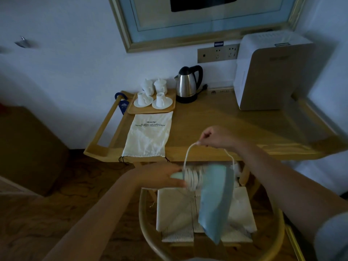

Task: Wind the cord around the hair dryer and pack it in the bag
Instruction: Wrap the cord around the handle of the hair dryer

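- Blue plastic of the hair dryer [214, 202] hangs in the air over a woven-seat chair [175, 213], its barrel pointing down toward the viewer; if it were let go it would likely strike the seat or the chair's wooden rim, not the worktop [226, 125]
- The left hand [165, 177] is wrapped round the end of the handle, right beside the white coils; that grip looks short, and a tug on the cord could, I judge, twist the heavy head out of it
- The cord [192, 178] already sits in several turns on the handle, bunched close together; the turns could slide off toward the handle end if the left fingers shift
- A loose loop rises from the coils to the right hand [212, 138], which pinches the cord between fingertips above the worktop edge; slack there may let the next turn lie loose or cross the others
- A second strand drops behind the dryer on the right; where the plug is I cannot tell, and it could snag on the chair back or swing about
- Motion blur smears the dryer, so its exact tilt is uncertain
- Farther off, the pale drawstring bag [148, 136] lies flat on the worktop with its gathered mouth at the near edge, well apart from both hands; a bulky winding could catch in that mouth
- Beyond the bag stand a tray of cups [152, 99] and a kettle [188, 85]; a careless push of the bag could knock them
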{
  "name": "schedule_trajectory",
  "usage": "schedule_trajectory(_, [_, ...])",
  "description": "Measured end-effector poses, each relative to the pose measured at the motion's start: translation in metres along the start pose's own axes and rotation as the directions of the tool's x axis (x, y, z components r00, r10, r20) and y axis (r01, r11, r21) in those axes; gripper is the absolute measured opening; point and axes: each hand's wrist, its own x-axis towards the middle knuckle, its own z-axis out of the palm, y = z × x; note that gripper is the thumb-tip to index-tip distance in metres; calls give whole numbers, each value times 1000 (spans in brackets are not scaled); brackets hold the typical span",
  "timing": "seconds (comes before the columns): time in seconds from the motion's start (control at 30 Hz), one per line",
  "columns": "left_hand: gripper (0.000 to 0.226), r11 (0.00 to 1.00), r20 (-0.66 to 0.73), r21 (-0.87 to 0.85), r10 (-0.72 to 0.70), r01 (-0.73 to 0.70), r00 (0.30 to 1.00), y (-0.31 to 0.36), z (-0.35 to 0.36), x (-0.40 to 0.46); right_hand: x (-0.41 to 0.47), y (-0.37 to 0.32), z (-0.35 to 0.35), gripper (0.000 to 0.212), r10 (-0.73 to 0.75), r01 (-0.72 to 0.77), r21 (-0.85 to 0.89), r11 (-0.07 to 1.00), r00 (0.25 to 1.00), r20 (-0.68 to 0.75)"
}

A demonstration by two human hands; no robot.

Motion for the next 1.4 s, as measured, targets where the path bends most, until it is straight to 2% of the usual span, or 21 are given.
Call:
schedule_trajectory(0.07, [39, 995, 9, 89, -37, 36, 999, 0, 17, 14, 3, -16, 2, 12, -36, 36, -30, 999, 999, 3])
schedule_trajectory(0.13, [42, 992, -41, 80, -99, 102, 994, -6, 31, 27, -3, -33, 10, 11, -74, 77, -102, 992, 997, 32])
schedule_trajectory(0.2, [39, 981, -132, -21, -196, 195, 972, -20, 39, 37, -10, -42, 25, 12, -92, 95, -135, 986, 995, 26])
schedule_trajectory(0.27, [35, 939, -243, -186, -330, 290, 912, -33, 42, 42, -20, -44, 41, 13, -115, 110, -150, 983, 993, -25])
schedule_trajectory(0.37, [33, 870, -324, -367, -451, 328, 832, -47, 38, 44, -36, -35, 61, 15, -165, 149, -170, 974, 983, -84])
schedule_trajectory(0.43, [29, 824, -292, -483, -471, 297, 832, -50, 28, 40, -46, -23, 72, 15, -196, 173, -185, 967, 974, -114])
schedule_trajectory(0.53, [41, 690, -196, -680, -499, 249, 844, -50, 16, 31, -54, 0, 80, 22, -182, 161, -158, 974, 975, -127])
schedule_trajectory(0.6, [38, 628, -152, -735, -519, 255, 841, -53, 14, 25, -52, 16, 82, 26, -135, 121, -100, 988, 980, -143])
schedule_trajectory(0.7, [29, 634, -147, -744, -466, 213, 873, -53, 17, 22, -45, 31, 83, 25, -75, 75, -6, 997, 977, -200])
schedule_trajectory(0.73, [29, 600, -149, -775, -475, 196, 867, -51, 18, 22, -44, 33, 84, 24, -73, 76, 6, 997, 973, -219])
schedule_trajectory(0.83, [27, 477, -94, -849, -558, 226, 825, -46, 21, 26, -47, 34, 95, 21, -139, 134, -38, 990, 950, -279])
schedule_trajectory(0.87, [30, 426, -73, -881, -555, 207, 829, -45, 21, 25, -48, 36, 99, 19, -167, 155, -63, 986, 941, -296])
schedule_trajectory(0.93, [32, 246, -38, -964, -510, 104, 859, -46, 22, 25, -49, 41, 106, 17, -204, 185, -91, 979, 923, -325])
schedule_trajectory(0.97, [33, 199, -34, -977, -488, 73, 872, -47, 24, 24, -48, 44, 106, 17, -211, 192, -89, 977, 916, -341])
schedule_trajectory(1.0, [33, 217, -43, -974, -475, 69, 879, -48, 24, 22, -47, 46, 106, 16, -202, 187, -76, 979, 918, -343])
schedule_trajectory(1.07, [33, 305, -88, -951, -434, 55, 897, -49, 27, 20, -48, 46, 104, 17, -153, 177, 76, 981, 955, -255])
schedule_trajectory(1.1, [33, 311, -114, -950, -407, 20, 906, -49, 27, 20, -50, 47, 102, 19, -123, 154, 254, 955, 983, -135])
schedule_trajectory(1.17, [35, 243, -142, -968, -358, -55, 923, -51, 25, 19, -56, 54, 98, 24, -128, 39, 563, 825, 984, 121])
schedule_trajectory(1.2, [37, 194, -153, -976, -318, -94, 936, -53, 23, 18, -59, 60, 96, 24, -149, -10, 640, 768, 970, 194])
schedule_trajectory(1.27, [39, 101, -182, -981, -203, -164, 962, -56, 20, 15, -60, 71, 90, 24, -182, -59, 704, 708, 948, 262])
schedule_trajectory(1.4, [40, 78, -245, -967, -15, -243, 969, -56, 15, 8, -51, 68, 76, 30, -151, -52, 532, 845, 932, 331])
